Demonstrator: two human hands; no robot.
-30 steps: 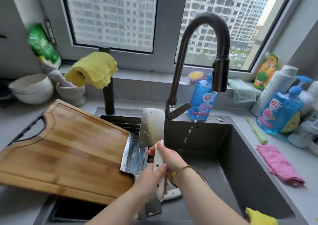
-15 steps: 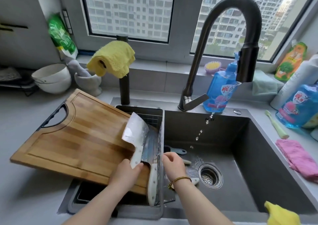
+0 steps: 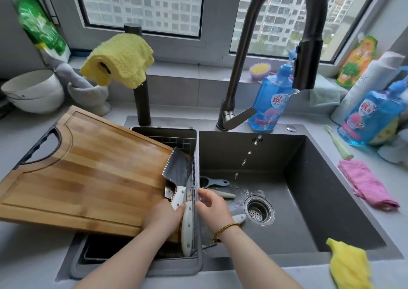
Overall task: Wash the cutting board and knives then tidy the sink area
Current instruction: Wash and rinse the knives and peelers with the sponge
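**Mia:** Looking at the left hand [image 3: 163,214], what is it holding?

**Tom:** Its fingers [image 3: 179,208] are wrapped tight round the white handle of the big knife [image 3: 178,170]. The dark blade points to the far side. It sits against the right end of the cutting board [image 3: 88,173].

**Mia:** Where is the board?

**Tom:** It lies tilted over the left part of the sink [image 3: 320,178]. Its far left end, the one with the black grip hole, sits on the desk [image 3: 26,255]. Its right end is over the wire rack [image 3: 195,222].

**Mia:** Is there one more knife?

**Tom:** Yes. A second knife [image 3: 187,229] with a white handle lies in the rack, between the two hands.

**Mia:** And the right hand [image 3: 213,208]?

**Tom:** It is just right of the rack, and its fingertips touch the rack's top wire. The fingers are a bit bent. I cannot tell if they pinch the wire or only rest on it.

**Mia:** What is in the big bowl of the sink?

**Tom:** A blue peeler [image 3: 215,181] and a small knife [image 3: 224,194] lie on the bottom, left of the drain [image 3: 259,209]. Drops fall from the black tap [image 3: 306,67].

**Mia:** Any cloths?

**Tom:** A pink cloth [image 3: 368,185] lies on the desk to the right. A yellow cloth [image 3: 348,264] is at the near right corner.
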